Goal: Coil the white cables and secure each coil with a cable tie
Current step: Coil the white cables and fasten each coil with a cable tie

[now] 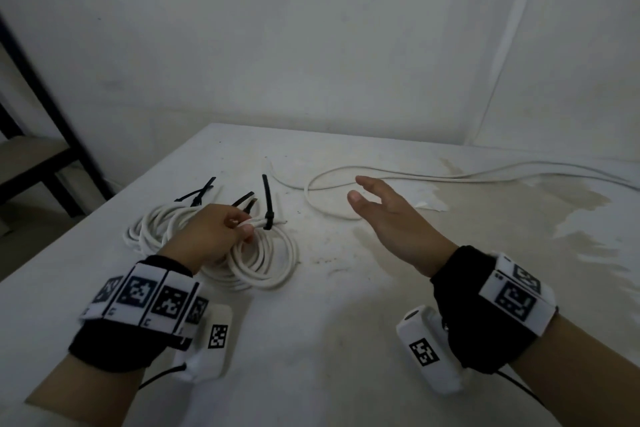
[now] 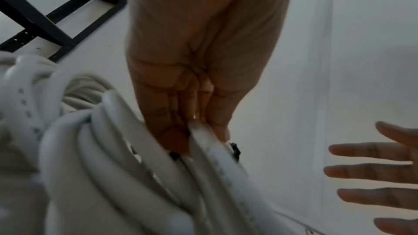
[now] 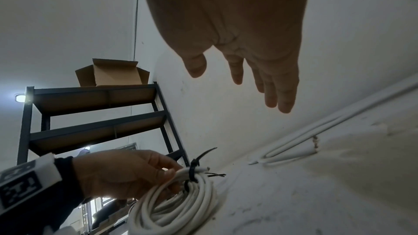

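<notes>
Head view: the left hand [image 1: 211,232] is at lower centre-left of the frame, fingers and thumb pinched on the top of a white cable coil [image 1: 266,260] that lies on the white table [image 1: 346,340]; a black cable tie [image 1: 267,204] is wrapped round the coil just right of the fingertips, its tail standing upward. A second white coil [image 1: 152,229] lies to the left, partly behind the hand, with another black tie [image 1: 199,192] at its upper edge. The right hand [image 1: 391,215] is at centre-right, above the table, fingers extended and spread, holding nothing. A loose white cable [image 1: 325,191] forms an open loop behind the right hand and runs to the right edge of the frame. Left wrist view: the left hand [image 2: 199,78] fills the centre, fingertips closed on the strands of the cable coil [image 2: 135,176] at lower left; a part of the cable tie [image 2: 235,151] shows beside them; the straight fingers of the right hand [image 2: 384,172] enter at the right edge. Right wrist view: the right hand [image 3: 248,42] hangs at top centre, fingers straight and empty; the left hand [image 3: 122,176] at lower left holds the cable coil [image 3: 181,208] beside the cable tie [image 3: 193,169]; the loose white cable [image 3: 316,140] lies at right; a dark shelf rack [image 3: 97,117] with a cardboard box [image 3: 113,74] stands at left
</notes>
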`<state>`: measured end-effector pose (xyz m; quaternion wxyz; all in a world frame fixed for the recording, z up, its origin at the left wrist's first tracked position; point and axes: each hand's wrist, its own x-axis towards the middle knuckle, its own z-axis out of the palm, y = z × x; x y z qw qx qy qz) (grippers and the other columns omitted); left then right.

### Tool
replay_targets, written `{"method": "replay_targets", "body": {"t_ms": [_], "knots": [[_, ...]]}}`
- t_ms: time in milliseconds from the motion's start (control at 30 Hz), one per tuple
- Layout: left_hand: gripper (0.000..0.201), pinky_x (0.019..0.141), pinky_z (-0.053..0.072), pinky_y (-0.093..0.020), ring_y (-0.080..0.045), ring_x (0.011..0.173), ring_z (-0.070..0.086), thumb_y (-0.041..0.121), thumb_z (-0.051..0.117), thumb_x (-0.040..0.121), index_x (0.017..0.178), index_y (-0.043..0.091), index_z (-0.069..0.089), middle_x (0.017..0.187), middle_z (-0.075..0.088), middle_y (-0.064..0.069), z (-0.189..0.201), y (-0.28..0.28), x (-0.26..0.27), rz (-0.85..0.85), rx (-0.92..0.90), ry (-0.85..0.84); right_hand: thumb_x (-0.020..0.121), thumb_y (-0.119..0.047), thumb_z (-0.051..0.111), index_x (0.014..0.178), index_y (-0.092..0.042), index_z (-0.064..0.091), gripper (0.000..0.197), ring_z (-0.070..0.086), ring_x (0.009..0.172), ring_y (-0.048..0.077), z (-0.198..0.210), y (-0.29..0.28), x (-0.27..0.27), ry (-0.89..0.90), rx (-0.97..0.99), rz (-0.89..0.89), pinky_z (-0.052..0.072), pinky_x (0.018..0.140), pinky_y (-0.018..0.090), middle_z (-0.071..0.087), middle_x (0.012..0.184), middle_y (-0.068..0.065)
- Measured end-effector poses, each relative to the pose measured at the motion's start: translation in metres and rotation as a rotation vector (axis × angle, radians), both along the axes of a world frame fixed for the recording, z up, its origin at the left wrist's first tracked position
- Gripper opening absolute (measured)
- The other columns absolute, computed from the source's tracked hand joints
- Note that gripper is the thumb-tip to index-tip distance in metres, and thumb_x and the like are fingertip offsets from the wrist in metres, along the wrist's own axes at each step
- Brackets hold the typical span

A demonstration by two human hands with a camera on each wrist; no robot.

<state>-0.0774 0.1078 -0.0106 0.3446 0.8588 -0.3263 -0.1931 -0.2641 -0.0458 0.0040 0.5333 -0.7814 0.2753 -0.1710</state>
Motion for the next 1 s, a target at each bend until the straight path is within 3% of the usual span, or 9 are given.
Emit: {"method": "replay_targets", "body": {"t_ms": [167, 233, 333, 400, 533, 667, 800, 900, 1000], "knots": [[0.018, 0.065, 0.044, -0.021, -0.022, 0.085, 0.063, 0.017, 0.064, 0.086, 0.100, 0.007, 0.069, 0.081, 0.067, -0.007, 0.000, -0.003, 0.004, 0.028, 0.116, -0.068, 0.093, -0.043, 0.043, 0.138, -0.026, 0.035, 0.049, 0.038, 0.129, 0.011, 0.006, -0.010, -0.004, 0.008, -0.012, -0.031, 0.027, 0.094, 0.022, 0.034, 0.145, -0.008], [0.026, 0.066, 0.044, -0.021, -0.021, 0.090, 0.061, 0.019, 0.068, 0.082, 0.105, 0.008, 0.068, 0.092, 0.067, -0.008, 0.002, -0.004, 0.004, 0.048, 0.161, -0.110, 0.092, -0.043, 0.044, 0.137, -0.025, 0.036, 0.049, 0.039, 0.129, 0.012, 0.006, -0.017, -0.007, 0.003, -0.020, -0.052, 0.031, 0.097, 0.024, 0.034, 0.145, -0.007], [0.037, 0.084, 0.042, -0.028, -0.022, 0.106, 0.059, 0.029, 0.071, 0.079, 0.112, 0.012, 0.066, 0.116, 0.064, -0.007, 0.008, -0.007, -0.003, 0.101, 0.223, -0.279, 0.092, -0.043, 0.046, 0.134, -0.023, 0.040, 0.047, 0.040, 0.129, 0.014, 0.001, -0.034, -0.011, 0.042, -0.053, -0.075, 0.033, 0.098, 0.027, 0.036, 0.144, -0.005], [0.041, 0.089, 0.039, -0.029, -0.023, 0.111, 0.056, 0.034, 0.067, 0.081, 0.116, 0.013, 0.063, 0.121, 0.061, -0.007, 0.019, -0.013, -0.013, 0.112, 0.196, -0.382, 0.091, -0.042, 0.047, 0.133, -0.021, 0.042, 0.047, 0.040, 0.129, 0.015, -0.005, -0.050, -0.016, 0.112, -0.098, -0.076, 0.033, 0.096, 0.026, 0.038, 0.144, -0.003], [0.034, 0.081, 0.037, -0.024, -0.022, 0.104, 0.057, 0.035, 0.063, 0.085, 0.112, 0.014, 0.063, 0.119, 0.061, -0.006, 0.042, -0.039, -0.029, 0.062, 0.101, -0.367, 0.091, -0.041, 0.050, 0.134, -0.016, 0.040, 0.052, 0.038, 0.131, 0.018, -0.013, -0.082, -0.026, 0.307, -0.203, -0.071, 0.030, 0.098, 0.027, 0.038, 0.144, 0.003], [0.035, 0.090, 0.040, -0.028, -0.022, 0.109, 0.057, 0.037, 0.059, 0.087, 0.111, 0.012, 0.063, 0.120, 0.061, -0.007, 0.043, -0.084, -0.040, -0.075, 0.135, -0.372, 0.090, -0.040, 0.051, 0.134, -0.014, 0.039, 0.053, 0.037, 0.130, 0.021, -0.012, -0.115, -0.032, 0.463, -0.319, -0.086, 0.031, 0.099, 0.028, 0.035, 0.145, 0.007], [0.022, 0.078, 0.042, -0.028, -0.029, 0.102, 0.060, 0.030, 0.055, 0.090, 0.092, 0.009, 0.062, 0.102, 0.064, -0.015, 0.034, -0.130, -0.046, -0.147, 0.231, -0.345, 0.092, -0.038, 0.049, 0.136, -0.011, 0.035, 0.054, 0.038, 0.129, 0.024, -0.010, -0.142, -0.029, 0.591, -0.378, -0.095, 0.032, 0.099, 0.030, 0.033, 0.145, 0.010], [0.028, 0.072, 0.042, -0.029, -0.031, 0.101, 0.061, 0.023, 0.051, 0.092, 0.102, -0.002, 0.061, 0.110, 0.064, -0.018, 0.018, -0.154, -0.044, -0.139, 0.362, -0.340, 0.094, -0.034, 0.047, 0.137, -0.009, 0.034, 0.051, 0.037, 0.129, 0.028, -0.013, -0.160, -0.023, 0.669, -0.395, -0.108, 0.032, 0.101, 0.032, 0.032, 0.144, 0.012], [0.027, 0.080, 0.047, -0.030, -0.029, 0.106, 0.060, 0.014, 0.047, 0.093, 0.111, -0.004, 0.057, 0.118, 0.061, -0.018, 0.000, -0.165, -0.037, -0.075, 0.433, -0.374, 0.096, -0.029, 0.042, 0.138, -0.009, 0.034, 0.047, 0.035, 0.131, 0.029, -0.015, -0.176, -0.014, 0.721, -0.420, -0.117, 0.031, 0.103, 0.032, 0.031, 0.145, 0.013]]}}
